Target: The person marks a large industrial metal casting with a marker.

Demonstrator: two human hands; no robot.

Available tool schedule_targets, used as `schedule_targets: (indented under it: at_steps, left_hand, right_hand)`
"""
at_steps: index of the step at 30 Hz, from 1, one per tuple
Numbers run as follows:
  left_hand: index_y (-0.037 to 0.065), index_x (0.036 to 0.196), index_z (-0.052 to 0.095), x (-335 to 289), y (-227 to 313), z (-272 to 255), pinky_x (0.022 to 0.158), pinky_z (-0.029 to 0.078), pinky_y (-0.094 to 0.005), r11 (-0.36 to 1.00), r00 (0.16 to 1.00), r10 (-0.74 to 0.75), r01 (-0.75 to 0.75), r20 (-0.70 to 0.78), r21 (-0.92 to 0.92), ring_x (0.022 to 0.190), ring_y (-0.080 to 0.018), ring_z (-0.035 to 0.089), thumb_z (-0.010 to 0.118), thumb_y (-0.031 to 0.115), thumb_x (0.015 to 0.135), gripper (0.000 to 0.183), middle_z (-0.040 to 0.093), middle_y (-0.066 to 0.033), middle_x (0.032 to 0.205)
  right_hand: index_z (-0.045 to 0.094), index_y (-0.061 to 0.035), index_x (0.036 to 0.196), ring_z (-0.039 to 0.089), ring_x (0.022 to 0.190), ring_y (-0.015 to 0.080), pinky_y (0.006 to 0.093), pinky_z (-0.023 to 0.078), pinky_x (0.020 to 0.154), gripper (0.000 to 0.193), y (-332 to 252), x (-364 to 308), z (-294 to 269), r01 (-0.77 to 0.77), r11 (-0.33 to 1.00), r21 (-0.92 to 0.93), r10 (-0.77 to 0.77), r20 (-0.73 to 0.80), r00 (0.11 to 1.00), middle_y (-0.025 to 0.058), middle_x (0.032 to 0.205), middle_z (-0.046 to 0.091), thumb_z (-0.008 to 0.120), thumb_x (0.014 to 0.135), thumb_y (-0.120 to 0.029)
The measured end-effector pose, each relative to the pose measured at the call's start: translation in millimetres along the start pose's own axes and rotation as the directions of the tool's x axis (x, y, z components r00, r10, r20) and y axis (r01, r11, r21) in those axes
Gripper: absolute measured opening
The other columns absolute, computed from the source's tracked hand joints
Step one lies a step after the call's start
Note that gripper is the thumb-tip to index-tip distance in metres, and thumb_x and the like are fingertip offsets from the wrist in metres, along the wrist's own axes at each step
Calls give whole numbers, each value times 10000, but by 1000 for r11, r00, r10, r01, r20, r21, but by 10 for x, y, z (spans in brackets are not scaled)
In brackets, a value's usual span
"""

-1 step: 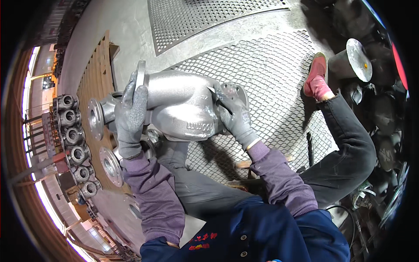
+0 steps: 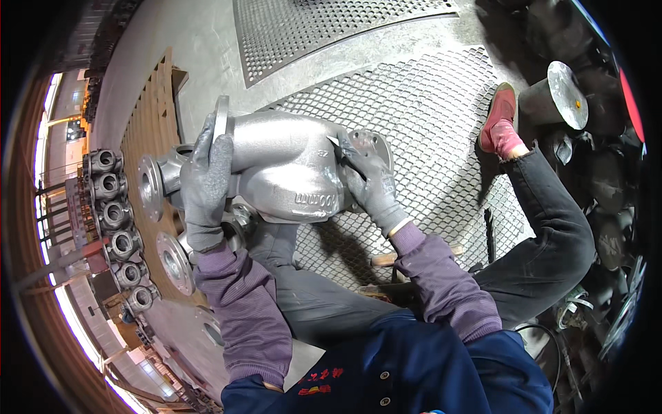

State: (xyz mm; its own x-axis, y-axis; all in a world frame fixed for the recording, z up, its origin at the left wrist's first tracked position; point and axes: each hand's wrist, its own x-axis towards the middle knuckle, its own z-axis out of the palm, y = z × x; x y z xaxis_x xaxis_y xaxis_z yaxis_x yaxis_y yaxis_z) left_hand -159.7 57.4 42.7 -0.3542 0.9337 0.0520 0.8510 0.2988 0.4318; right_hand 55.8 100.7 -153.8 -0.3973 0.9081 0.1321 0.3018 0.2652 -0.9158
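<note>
A big silver-grey metal casting, a flanged valve body (image 2: 286, 148), lies across in front of me with raised lettering on its side. My left hand (image 2: 209, 176), in a grey glove, grips the flange (image 2: 221, 117) at its left end, the flange edge between thumb and fingers. At the other end, my right hand (image 2: 369, 176), also gloved, is closed round the body beside the far-right flange (image 2: 376, 148). A small pale pointed bit (image 2: 333, 141) shows at the right fingertips; I cannot make out what it is. The casting's underside is hidden.
Other flanged castings (image 2: 150, 188) stand on a wooden pallet (image 2: 148, 124) at the left, with a row of similar bodies (image 2: 117, 216) beyond. Metal grating (image 2: 427, 138) covers the floor ahead. A grey flanged piece (image 2: 569, 95) and dark castings (image 2: 607, 172) are piled at the right.
</note>
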Motion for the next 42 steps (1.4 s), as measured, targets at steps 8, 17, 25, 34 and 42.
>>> schedule_targets:
  at_steps: [8, 17, 25, 34, 42]
  left_hand:
    - [-32, 1309, 567, -39, 28, -6, 877, 480, -372, 995, 999, -8, 12, -39, 104, 974, -282, 631, 445, 288, 1020, 448, 659, -223, 1094]
    - [-30, 1301, 571, -53, -69, -14, 885, 471, -378, 980, 997, 72, -64, -35, 191, 994, -300, 626, 431, 292, 1021, 449, 648, -245, 1131]
    - [-37, 1302, 571, -63, -79, -16, 892, 466, -373, 992, 995, 66, -57, -75, 111, 1000, -289, 619, 446, 277, 1019, 441, 646, -238, 1131]
    - [-24, 1341, 547, -82, -57, 8, 923, 456, -337, 995, 994, -102, 102, -39, -13, 1006, -246, 603, 442, 271, 1028, 443, 618, -199, 1198]
    - [-9, 1374, 514, -53, -134, -19, 883, 524, -326, 989, 989, -141, 144, -52, 45, 1103, -268, 654, 523, 318, 998, 497, 630, -236, 1244]
  right_hand:
    - [673, -171, 1230, 593, 1169, 348, 405, 466, 1016, 418, -58, 34, 1, 31, 987, -156, -19, 80, 997, 164, 1237, 636, 669, 813, -148]
    - [609, -210, 1303, 641, 1064, 297, 387, 509, 962, 597, 64, 37, 18, -47, 999, -8, 48, 147, 988, 98, 1158, 666, 709, 728, -80]
    - [633, -87, 1234, 647, 988, 295, 388, 531, 892, 578, -67, 71, -36, 60, 973, -224, -16, 197, 980, 122, 1032, 660, 731, 671, -8]
    - [696, -50, 1135, 654, 1058, 306, 376, 506, 949, 327, -26, 90, -86, -86, 982, 166, 72, 86, 994, 160, 1049, 701, 700, 819, -131]
    - [670, -98, 1223, 577, 1189, 346, 424, 444, 1036, 486, -170, 109, -45, -5, 988, -157, 23, 109, 994, 183, 1199, 651, 660, 741, -43]
